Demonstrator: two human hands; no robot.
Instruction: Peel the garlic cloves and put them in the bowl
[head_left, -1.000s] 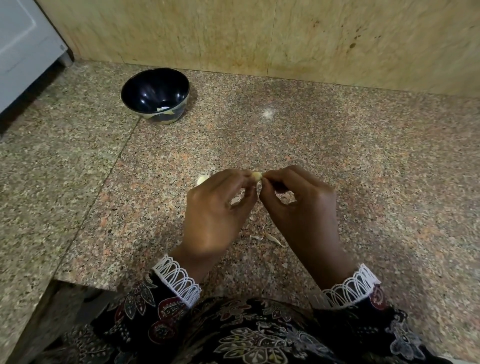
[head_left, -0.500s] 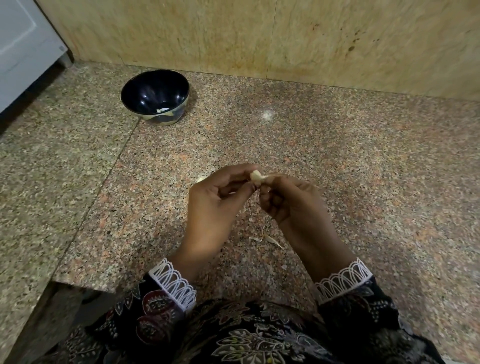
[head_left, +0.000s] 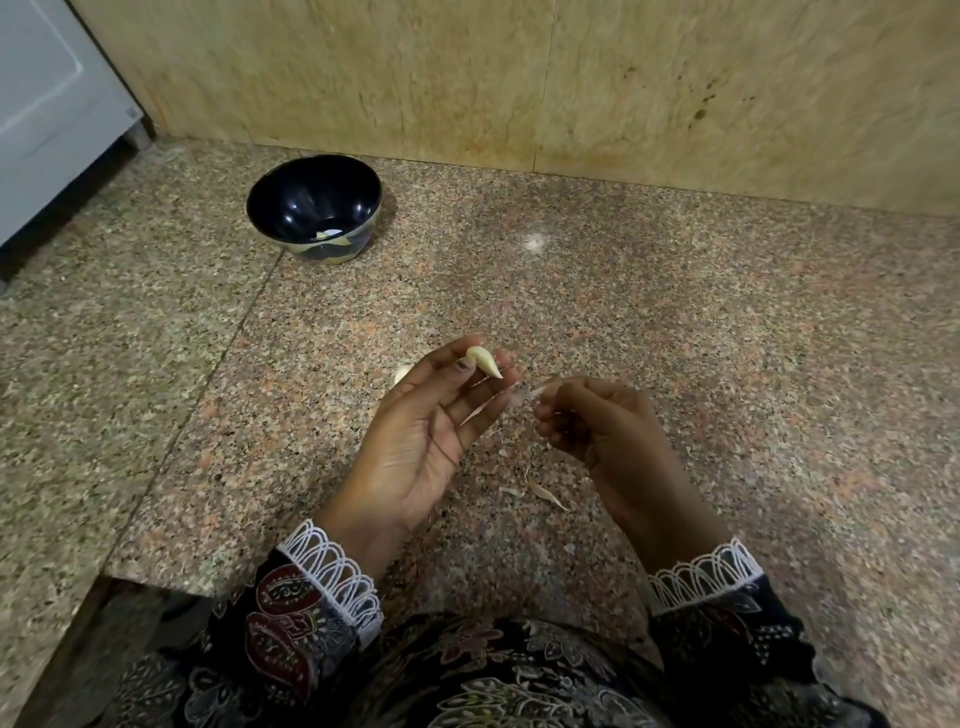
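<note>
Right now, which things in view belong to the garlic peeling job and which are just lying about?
Part of the job:
- garlic clove, pinched in the left hand
- strip of skin, pinched in the right hand
- dark bowl
- another clove on the counter, behind the left hand

Lying about:
- skin scraps on the counter
- white cabinet

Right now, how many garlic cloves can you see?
3: a pale peeled garlic clove pinched by the left hand, a whitish clove on the counter behind that hand, and one in the dark round bowl. More may be hidden.
</note>
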